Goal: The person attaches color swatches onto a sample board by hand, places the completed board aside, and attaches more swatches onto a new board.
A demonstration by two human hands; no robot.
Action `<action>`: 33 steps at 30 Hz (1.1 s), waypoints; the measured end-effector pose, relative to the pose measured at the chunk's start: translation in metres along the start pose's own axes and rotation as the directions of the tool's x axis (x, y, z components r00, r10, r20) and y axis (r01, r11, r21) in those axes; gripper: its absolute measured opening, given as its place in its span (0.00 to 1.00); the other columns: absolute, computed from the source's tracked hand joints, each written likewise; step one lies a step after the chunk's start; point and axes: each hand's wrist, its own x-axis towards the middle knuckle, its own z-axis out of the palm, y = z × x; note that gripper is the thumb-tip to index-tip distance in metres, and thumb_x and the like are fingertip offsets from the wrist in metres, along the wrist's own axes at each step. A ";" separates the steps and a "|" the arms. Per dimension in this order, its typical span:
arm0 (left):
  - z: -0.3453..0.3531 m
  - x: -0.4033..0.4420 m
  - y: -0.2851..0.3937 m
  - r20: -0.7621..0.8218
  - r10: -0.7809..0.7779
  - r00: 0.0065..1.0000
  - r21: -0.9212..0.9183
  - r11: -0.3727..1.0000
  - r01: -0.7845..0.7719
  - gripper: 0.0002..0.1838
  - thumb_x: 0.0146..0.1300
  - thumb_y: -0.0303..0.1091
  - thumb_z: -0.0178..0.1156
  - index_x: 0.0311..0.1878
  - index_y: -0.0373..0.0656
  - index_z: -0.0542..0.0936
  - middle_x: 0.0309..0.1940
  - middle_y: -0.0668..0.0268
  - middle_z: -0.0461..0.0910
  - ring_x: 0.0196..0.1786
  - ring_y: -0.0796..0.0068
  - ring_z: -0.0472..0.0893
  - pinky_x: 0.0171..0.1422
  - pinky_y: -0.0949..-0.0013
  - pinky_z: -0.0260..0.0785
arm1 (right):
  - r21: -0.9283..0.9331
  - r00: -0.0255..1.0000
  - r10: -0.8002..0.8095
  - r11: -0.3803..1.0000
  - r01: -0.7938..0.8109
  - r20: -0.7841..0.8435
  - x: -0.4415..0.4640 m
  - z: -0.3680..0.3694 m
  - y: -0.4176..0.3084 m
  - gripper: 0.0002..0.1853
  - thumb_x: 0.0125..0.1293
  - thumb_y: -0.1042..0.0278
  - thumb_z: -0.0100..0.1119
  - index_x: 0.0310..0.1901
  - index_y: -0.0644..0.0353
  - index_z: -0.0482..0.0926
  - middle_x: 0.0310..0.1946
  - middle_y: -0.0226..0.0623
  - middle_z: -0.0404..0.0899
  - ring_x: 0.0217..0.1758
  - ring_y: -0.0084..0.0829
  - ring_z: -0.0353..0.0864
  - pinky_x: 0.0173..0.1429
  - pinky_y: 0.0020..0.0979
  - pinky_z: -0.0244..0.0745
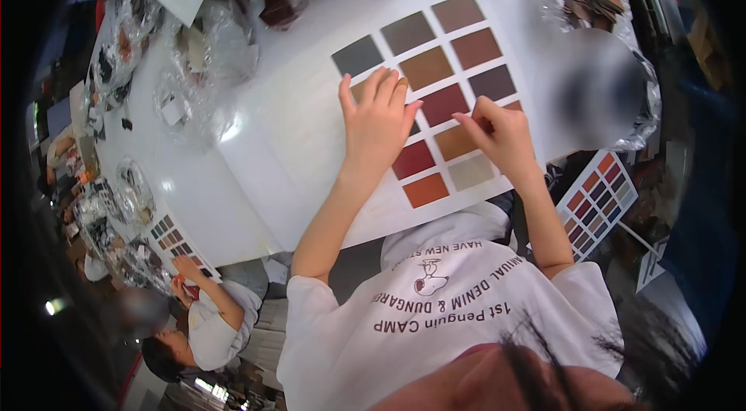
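Note:
A white card (365,226) with rows of rectangular colour swatches lies on the white table in front of me. My left hand (375,120) rests on it with fingers spread, partly covering a brown swatch and a dark one. My right hand (501,135) has its thumb and fingertips pinched together beside the dark red swatch (441,106) and the tan-brown swatch (452,144). Whatever that pinch holds, if anything, is hidden. Near my wrists are a beige swatch (471,172), a red swatch (412,160) and an orange swatch (426,190).
Clear plastic bags (210,46) of sample pieces line the table's far and left sides. Another bag (587,3) stands at the upper right, beside a blurred area. A second swatch card (594,205) sits lower right. At left, a person (214,322) handles another card (175,240).

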 end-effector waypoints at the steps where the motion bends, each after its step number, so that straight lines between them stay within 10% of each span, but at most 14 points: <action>1: -0.002 0.013 0.006 -0.006 0.039 0.999 -0.018 0.999 -0.039 0.16 0.63 0.40 0.62 0.52 0.47 0.81 0.58 0.70 0.77 0.63 0.70 0.71 0.71 0.44 0.48 | 0.012 0.999 -0.020 1.000 0.021 -0.024 -0.007 -0.005 0.005 0.16 0.60 0.62 0.69 0.24 0.59 0.71 0.13 0.35 0.72 0.14 0.31 0.73 0.22 0.28 0.65; 10: 0.036 0.186 0.116 -0.398 0.284 0.873 -0.356 0.829 -0.432 0.11 0.63 0.36 0.60 0.48 0.51 0.83 0.44 0.71 0.83 0.51 0.68 0.78 0.56 0.61 0.63 | 0.039 0.968 -0.085 0.995 0.096 -0.238 -0.048 -0.060 0.027 0.17 0.58 0.65 0.71 0.23 0.61 0.71 0.14 0.38 0.70 0.15 0.34 0.71 0.22 0.30 0.64; 22: 0.078 0.265 0.138 -0.317 0.295 0.902 -0.187 0.912 -0.364 0.06 0.59 0.33 0.61 0.38 0.49 0.84 0.33 0.67 0.85 0.38 0.64 0.83 0.48 0.58 0.68 | -0.005 0.932 -0.048 0.999 0.050 -0.359 -0.080 -0.087 0.048 0.16 0.58 0.69 0.71 0.21 0.61 0.72 0.13 0.34 0.70 0.13 0.28 0.67 0.20 0.26 0.59; 29: 0.038 0.222 0.138 -0.216 0.177 0.960 -0.732 0.621 -0.279 0.05 0.67 0.29 0.56 0.44 0.42 0.78 0.33 0.63 0.85 0.34 0.73 0.84 0.40 0.69 0.71 | 0.043 0.705 0.158 0.983 -0.177 -0.692 -0.075 -0.129 0.070 0.09 0.59 0.71 0.68 0.28 0.63 0.76 0.20 0.35 0.76 0.19 0.29 0.74 0.25 0.26 0.65; 33: -0.003 0.167 0.138 -0.088 0.120 0.989 -0.911 0.393 -0.129 0.06 0.71 0.30 0.54 0.44 0.38 0.77 0.39 0.63 0.85 0.39 0.78 0.83 0.46 0.73 0.73 | -0.484 0.740 -0.186 0.849 -0.209 -0.646 -0.035 -0.164 0.080 0.06 0.62 0.67 0.65 0.37 0.59 0.82 0.34 0.33 0.82 0.35 0.33 0.81 0.38 0.32 0.75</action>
